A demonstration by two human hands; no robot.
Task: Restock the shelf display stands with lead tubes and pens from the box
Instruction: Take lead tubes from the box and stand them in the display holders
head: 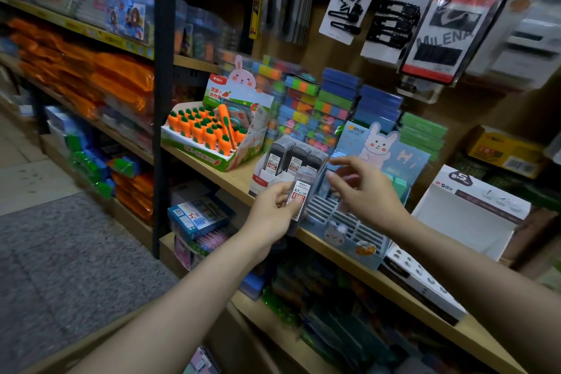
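Observation:
My left hand (274, 209) grips a clear lead tube (300, 191) with a white and red label, held upright just in front of the shelf edge. Behind it stands a white display stand (264, 176) holding rows of dark lead tubes (293, 158). My right hand (364, 188) hovers to the right of the tube with its fingers spread, holding nothing, over a blue rabbit display stand (349, 231) with ribbed slots. The box named in the task is not in view.
A carrot-shaped item display (206, 133) sits to the left on the same wooden shelf (334, 249). Stacked colourful erasers (318, 106) stand behind. A white open box (467, 215) is to the right. Hair clip cards (394, 15) hang above. A black shelf post (162, 100) rises at left.

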